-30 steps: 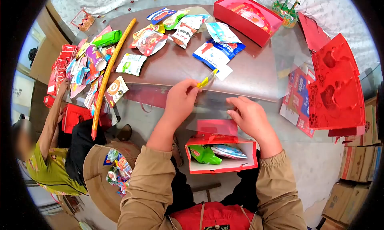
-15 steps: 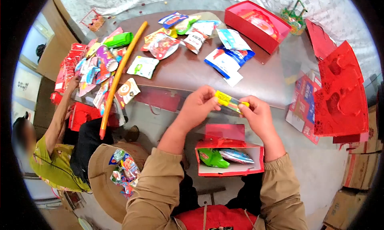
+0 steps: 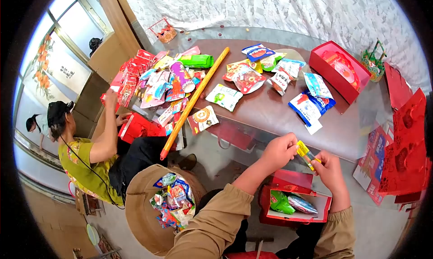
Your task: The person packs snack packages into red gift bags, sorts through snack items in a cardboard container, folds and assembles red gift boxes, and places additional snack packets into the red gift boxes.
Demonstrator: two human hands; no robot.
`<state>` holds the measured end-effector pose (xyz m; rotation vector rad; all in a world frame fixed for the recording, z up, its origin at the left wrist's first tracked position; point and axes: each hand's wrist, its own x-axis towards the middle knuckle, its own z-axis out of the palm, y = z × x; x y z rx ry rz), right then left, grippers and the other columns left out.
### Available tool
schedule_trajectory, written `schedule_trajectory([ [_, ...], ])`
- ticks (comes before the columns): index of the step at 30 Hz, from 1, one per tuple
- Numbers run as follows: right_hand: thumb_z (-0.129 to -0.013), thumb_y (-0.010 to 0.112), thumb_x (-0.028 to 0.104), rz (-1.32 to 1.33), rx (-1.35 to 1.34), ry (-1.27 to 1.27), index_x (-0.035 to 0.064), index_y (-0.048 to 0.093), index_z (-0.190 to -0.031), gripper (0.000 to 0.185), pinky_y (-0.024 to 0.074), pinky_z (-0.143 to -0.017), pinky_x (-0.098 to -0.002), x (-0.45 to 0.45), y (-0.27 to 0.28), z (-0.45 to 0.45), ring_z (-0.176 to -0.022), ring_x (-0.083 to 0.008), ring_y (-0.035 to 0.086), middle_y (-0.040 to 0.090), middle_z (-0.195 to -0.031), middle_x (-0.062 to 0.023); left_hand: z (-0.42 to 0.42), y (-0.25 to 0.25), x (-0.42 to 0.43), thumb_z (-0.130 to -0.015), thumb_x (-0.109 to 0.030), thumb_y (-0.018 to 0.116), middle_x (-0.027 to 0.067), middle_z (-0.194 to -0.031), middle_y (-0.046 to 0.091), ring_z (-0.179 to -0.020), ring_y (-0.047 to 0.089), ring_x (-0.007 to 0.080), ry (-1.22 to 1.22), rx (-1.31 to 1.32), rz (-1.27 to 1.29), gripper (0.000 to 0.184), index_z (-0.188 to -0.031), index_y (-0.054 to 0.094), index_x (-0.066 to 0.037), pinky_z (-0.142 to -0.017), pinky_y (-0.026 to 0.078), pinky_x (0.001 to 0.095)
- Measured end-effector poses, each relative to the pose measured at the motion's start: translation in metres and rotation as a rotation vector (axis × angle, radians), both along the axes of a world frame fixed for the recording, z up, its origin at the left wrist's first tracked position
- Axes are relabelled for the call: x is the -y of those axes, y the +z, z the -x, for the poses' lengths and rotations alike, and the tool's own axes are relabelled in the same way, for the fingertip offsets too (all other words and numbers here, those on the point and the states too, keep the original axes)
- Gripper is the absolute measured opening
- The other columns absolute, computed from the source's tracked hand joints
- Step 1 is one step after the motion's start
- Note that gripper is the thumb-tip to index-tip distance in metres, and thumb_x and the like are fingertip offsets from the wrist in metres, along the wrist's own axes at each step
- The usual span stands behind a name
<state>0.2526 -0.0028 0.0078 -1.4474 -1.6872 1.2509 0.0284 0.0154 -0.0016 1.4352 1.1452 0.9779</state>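
A small yellow packet with a see-through middle (image 3: 308, 155) is held above the lap, tilted down to the right. My left hand (image 3: 278, 151) pinches its upper end, and the fingers of my right hand (image 3: 330, 169) close on its lower end. Print on the packet is too small to read. Just below my hands stands an opened red gift box (image 3: 266, 209) with a pale inside. In it lie a green packet (image 3: 282, 201) and a silvery-blue packet (image 3: 301, 205).
Several snack bags (image 3: 243, 77) lie on the brown table (image 3: 266, 110), beside a long yellow-orange stick (image 3: 195, 103). A red box (image 3: 336, 85) sits at the back right. Left, a co-worker (image 3: 97, 151) reaches into piled packets (image 3: 158, 85). A cardboard drum (image 3: 140, 209) holds wrapped sweets.
My view has turned left, so the table and box appear farther right. The yellow packet now slopes more steeply between my hands. A second person has come into view at far left.
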Motion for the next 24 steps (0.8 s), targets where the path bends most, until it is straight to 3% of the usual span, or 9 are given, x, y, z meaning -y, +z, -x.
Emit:
schedule_trajectory([
  [6,-0.085,0.069,0.005,-0.036,0.054,-0.002,-0.0008,0.060,-0.082,0.011,0.0419,-0.052,-0.0283,0.002,-0.007,-0.004,-0.058,-0.0095,0.053,0.060,-0.064,-0.0058,0.007,0.002,0.001,-0.091,-0.009,0.062,0.0026,-0.067,0.055,-0.061,0.054,0.0090,-0.080,-0.133,-0.032,0.010,-0.089,0.054,-0.004,-0.055,0.045,0.0293],
  [10,-0.082,0.070,0.005,-0.102,0.134,0.030,-0.0009,0.059,-0.080,0.013,0.0417,-0.053,-0.0302,0.000,-0.015,-0.006,-0.057,-0.0108,0.051,0.058,-0.063,-0.0082,0.007,-0.007,0.000,-0.090,-0.011,0.064,0.0031,-0.068,0.053,-0.065,0.054,0.0101,-0.053,-0.172,-0.104,0.013,-0.088,0.053,-0.004,-0.058,0.044,0.0301],
  [16,-0.083,0.067,0.003,-0.055,0.109,0.074,0.0003,0.058,-0.077,0.012,0.0405,-0.053,-0.0272,-0.003,-0.014,-0.007,-0.059,-0.0081,0.050,0.056,-0.063,-0.0025,0.008,0.002,0.013,-0.089,-0.009,0.064,0.0120,-0.074,0.057,-0.067,0.057,0.0266,0.015,-0.183,-0.172,0.014,-0.089,0.053,-0.003,-0.062,0.046,0.0385],
  [18,-0.086,0.064,0.002,-0.038,0.072,0.091,0.0017,0.057,-0.075,0.013,0.0403,-0.054,-0.0246,-0.001,-0.007,-0.004,-0.059,-0.0063,0.050,0.054,-0.064,0.0017,0.014,-0.002,0.020,-0.089,-0.009,0.064,0.0117,-0.073,0.057,-0.066,0.055,0.0265,0.062,-0.184,-0.218,0.014,-0.089,0.052,-0.003,-0.062,0.045,0.0390],
  [23,-0.090,0.058,0.002,-0.040,-0.012,0.110,0.0023,0.056,-0.080,0.011,0.0412,-0.059,-0.0232,-0.001,-0.022,-0.014,-0.066,-0.0071,0.051,0.053,-0.071,0.0027,0.033,-0.018,0.039,-0.090,-0.008,0.064,0.0106,-0.073,0.055,-0.062,0.052,0.0222,0.257,-0.103,-0.206,0.015,-0.088,0.050,-0.002,-0.060,0.045,0.0384],
  [24,-0.091,0.058,0.002,-0.077,-0.021,0.100,0.0023,0.056,-0.081,0.010,0.0420,-0.060,-0.0234,0.000,-0.024,-0.015,-0.067,-0.0075,0.052,0.053,-0.072,0.0022,0.037,-0.024,0.042,-0.092,-0.007,0.061,0.0074,-0.072,0.056,-0.062,0.053,0.0170,0.320,-0.066,-0.202,0.013,-0.090,0.049,-0.003,-0.059,0.045,0.0350],
])
